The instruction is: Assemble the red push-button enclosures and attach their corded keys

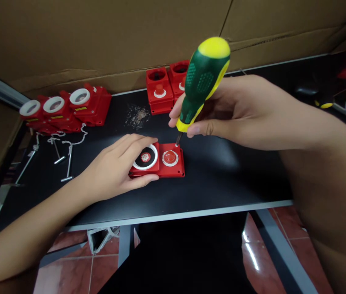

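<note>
One red box [161, 170], long axis sideways; your left hand [114, 163] clasps its left end; right hand [240, 112] grips screwdriver [202, 77] near far-right corner.

On our flat black bench [222, 183], we have the red rectangular unit with a white ring [160, 168] toward the middle of the front edge. Our bare left hand [120, 164] grips its left end; our bare right hand [237, 112] holds the green-and-yellow screwdriver [202, 79] over its right end, tip at the far side. Behind, two red boxy units [162, 103] stand by the back edge, brown crumbs [138, 117] to their left. Three red white-ringed units [61, 119] occupy the back left corner, silver metal T-bars [67, 179] before them.
</note>
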